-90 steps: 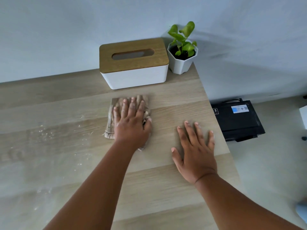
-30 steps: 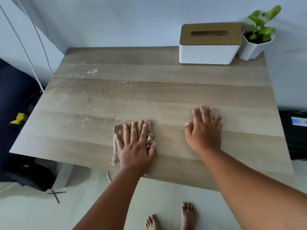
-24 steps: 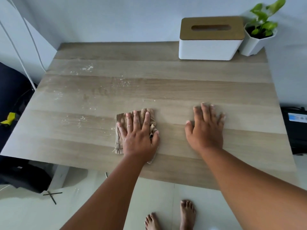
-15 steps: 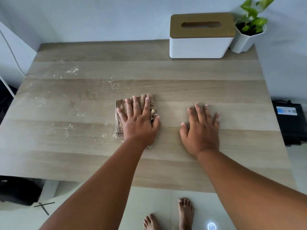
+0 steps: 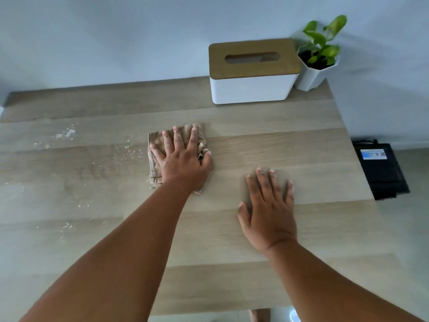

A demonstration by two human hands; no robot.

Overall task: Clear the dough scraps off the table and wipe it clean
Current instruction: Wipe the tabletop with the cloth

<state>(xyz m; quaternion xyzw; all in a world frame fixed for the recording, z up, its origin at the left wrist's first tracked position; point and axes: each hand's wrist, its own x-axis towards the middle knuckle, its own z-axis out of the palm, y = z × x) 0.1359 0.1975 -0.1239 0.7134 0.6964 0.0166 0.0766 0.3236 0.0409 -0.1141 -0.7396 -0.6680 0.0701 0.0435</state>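
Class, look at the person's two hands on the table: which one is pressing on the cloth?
The left hand: it lies spread over the tan cloth. The right hand rests flat on bare table.

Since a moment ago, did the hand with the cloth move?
Yes. The left hand pushed the cloth away from the table's near edge, toward the tissue box at the back.

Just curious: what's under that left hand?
A folded brown cloth lies flat under the left hand on the table. Whatever crumbs sit beneath the cloth are hidden.
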